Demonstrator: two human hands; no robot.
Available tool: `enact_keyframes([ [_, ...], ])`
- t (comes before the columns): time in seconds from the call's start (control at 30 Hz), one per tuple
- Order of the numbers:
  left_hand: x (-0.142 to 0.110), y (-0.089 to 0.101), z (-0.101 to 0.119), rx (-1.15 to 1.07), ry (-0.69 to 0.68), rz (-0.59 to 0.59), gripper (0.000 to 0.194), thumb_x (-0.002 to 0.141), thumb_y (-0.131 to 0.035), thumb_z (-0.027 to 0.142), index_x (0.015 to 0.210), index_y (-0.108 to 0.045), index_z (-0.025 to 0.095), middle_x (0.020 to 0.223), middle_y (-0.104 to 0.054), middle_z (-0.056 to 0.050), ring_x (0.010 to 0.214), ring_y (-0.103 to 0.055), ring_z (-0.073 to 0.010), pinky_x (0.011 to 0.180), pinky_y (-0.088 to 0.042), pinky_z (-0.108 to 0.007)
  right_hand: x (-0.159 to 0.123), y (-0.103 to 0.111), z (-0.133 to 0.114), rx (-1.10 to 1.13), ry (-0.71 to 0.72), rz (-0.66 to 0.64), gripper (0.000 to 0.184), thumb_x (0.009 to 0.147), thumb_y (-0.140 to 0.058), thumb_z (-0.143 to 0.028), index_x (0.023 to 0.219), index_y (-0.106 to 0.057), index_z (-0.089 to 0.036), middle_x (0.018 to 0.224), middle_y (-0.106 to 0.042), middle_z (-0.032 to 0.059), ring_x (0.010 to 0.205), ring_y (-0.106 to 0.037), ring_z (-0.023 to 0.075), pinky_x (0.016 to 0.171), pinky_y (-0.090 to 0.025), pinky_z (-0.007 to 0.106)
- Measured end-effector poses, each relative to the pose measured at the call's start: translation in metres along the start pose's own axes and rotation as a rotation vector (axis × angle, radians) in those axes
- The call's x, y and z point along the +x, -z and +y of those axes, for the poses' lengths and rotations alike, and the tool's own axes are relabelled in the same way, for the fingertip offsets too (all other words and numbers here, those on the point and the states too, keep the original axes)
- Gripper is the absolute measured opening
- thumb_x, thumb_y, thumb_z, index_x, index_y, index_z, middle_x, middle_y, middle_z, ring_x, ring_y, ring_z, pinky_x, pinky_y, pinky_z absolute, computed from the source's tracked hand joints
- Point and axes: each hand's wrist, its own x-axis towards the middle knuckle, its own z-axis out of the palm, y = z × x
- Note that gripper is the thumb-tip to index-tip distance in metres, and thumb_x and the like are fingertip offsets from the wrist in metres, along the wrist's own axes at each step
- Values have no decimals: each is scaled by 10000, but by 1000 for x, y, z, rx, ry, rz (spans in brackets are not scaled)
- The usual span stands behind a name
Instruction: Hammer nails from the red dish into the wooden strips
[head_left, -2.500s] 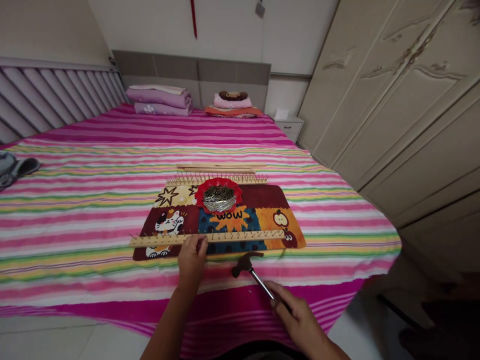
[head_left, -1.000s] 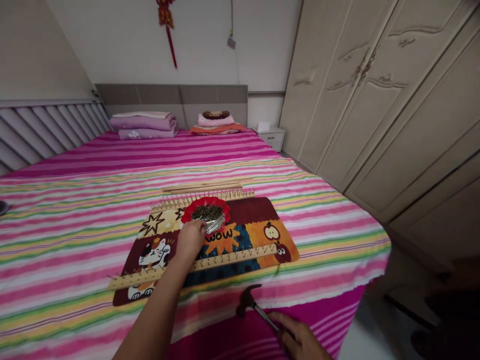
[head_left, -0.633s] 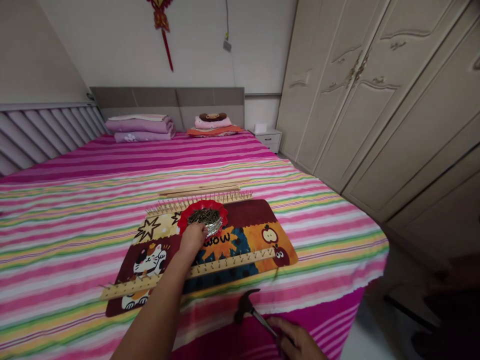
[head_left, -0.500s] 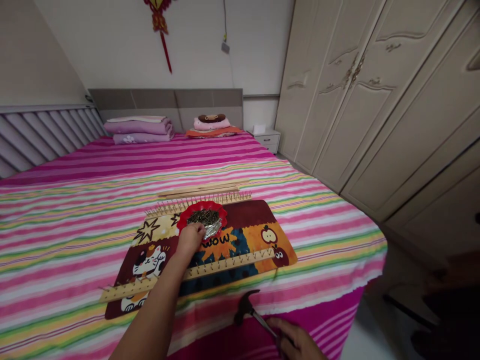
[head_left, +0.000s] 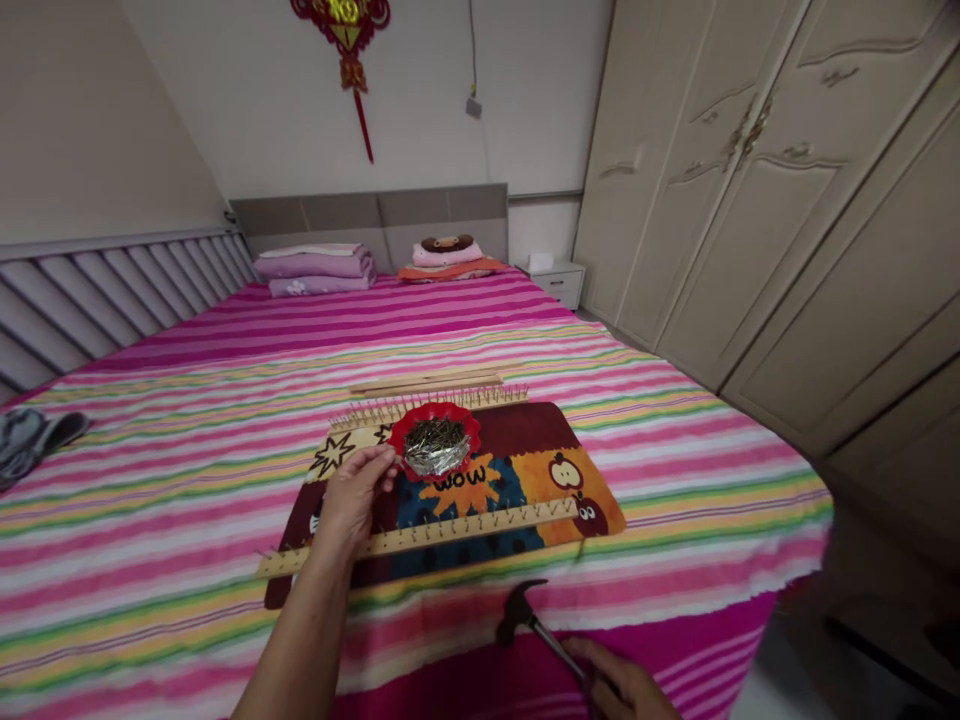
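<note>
My left hand [head_left: 360,490] is at the left rim of a red scalloped bowl [head_left: 472,430], its thumb and fingers pinched together. Whatever lies between the fingertips is too small to make out. Inside the bowl lies a heap of nails [head_left: 435,440]. Low in the picture, my right hand [head_left: 619,680] grips the handle of a claw hammer [head_left: 517,610], its head lying over the bedspread. Between the hands and the bowl stretches a wooden strip [head_left: 465,526] with nails standing in it, partly hidden by my left forearm. Another nail-studded strip [head_left: 390,408] runs behind the bowl.
A patterned mat [head_left: 517,425] lies under the bowl and front strip, on a striped bedspread [head_left: 697,480]. Bare wooden strips [head_left: 427,381] lie farther back. Folded bedding [head_left: 315,270] is by the headboard. Dark cloth [head_left: 37,440] lies at left; a wardrobe [head_left: 675,200] stands at right.
My left hand has drawn back from over the nails to the bowl's left edge. The view has turned slightly left. My right hand still holds the hammer in nearly the same place.
</note>
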Motion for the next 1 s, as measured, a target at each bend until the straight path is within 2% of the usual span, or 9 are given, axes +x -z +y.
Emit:
enact_keyframes([
  [0.13, -28, 35, -7, 166, -57, 91, 401, 450, -782, 387, 727, -628, 142, 616, -635, 1, 560, -564, -107, 492, -431, -202, 0, -2, 6, -31, -3, 35, 436, 817, -465, -418, 1132, -655, -185, 844, -699, 54, 754, -626, 217, 705, -518, 317],
  [0.2, -38, 48, -21, 228, -43, 110, 401, 455, -768, 419, 718, -629, 149, 616, -640, -1, 569, -573, -117, 509, -441, -214, -1, -2, 8, -39, -1, 58, 430, 808, -489, -419, 1130, -661, -191, 911, -701, 62, 803, -629, 221, 742, -514, 322],
  [0.27, -45, 54, -39, 274, -24, 117, 406, 462, -750, 448, 720, -637, 155, 613, -644, -2, 569, -573, -122, 514, -441, -220, -1, -3, 10, -32, -19, 63, 427, 807, -503, -419, 1139, -658, -201, 900, -702, 56, 754, -630, 206, 712, -520, 314],
  [0.37, -51, 55, -62, 331, -17, 129, 407, 487, -719, 483, 733, -650, 166, 626, -653, -5, 564, -568, -126, 508, -438, -227, -3, -3, 11, -27, -48, 59, 434, 812, -498, -422, 1160, -645, -207, 784, -693, 30, 629, -610, 181, 615, -522, 297],
  [0.47, -51, 52, -76, 365, -20, 136, 392, 515, -695, 501, 728, -650, 174, 647, -663, -11, 576, -575, -132, 509, -441, -231, -4, -3, 10, -60, -62, 42, 463, 824, -463, -409, 1196, -620, -181, 722, -689, 29, 580, -603, 180, 578, -521, 297],
  [0.63, -51, 53, -83, 362, -18, 130, 387, 548, -686, 500, 754, -646, 175, 637, -655, -7, 594, -581, -135, 507, -434, -223, -4, 0, -1, -97, -16, 63, 435, 814, -467, -374, 1146, -651, -162, 969, -720, 82, 813, -657, 223, 760, -524, 326],
  [0.77, -51, 53, -87, 358, -23, 123, 387, 563, -679, 504, 762, -645, 174, 623, -645, -4, 593, -582, -139, 515, -436, -230, -4, 1, -4, -110, -44, 43, 451, 825, -439, -358, 1173, -634, -148, 964, -728, 82, 772, -671, 221, 734, -538, 336],
  [0.87, -51, 52, -90, 404, -45, 126, 369, 598, -651, 506, 774, -647, 182, 633, -651, -5, 613, -594, -146, 535, -444, -237, -3, 1, -1, -118, -29, 46, 455, 827, -443, -354, 1182, -631, -141, 1057, -710, 92, 849, -673, 231, 790, -530, 346],
  [1.0, -55, 53, -91, 552, -137, 111, 293, 647, -611, 481, 755, -652, 212, 671, -678, -1, 651, -618, -160, 608, -470, -259, -5, 1, -4, -115, -6, 33, 455, 832, -467, -406, 1170, -646, -159, 1049, -720, 99, 911, -678, 245, 819, -532, 344],
])
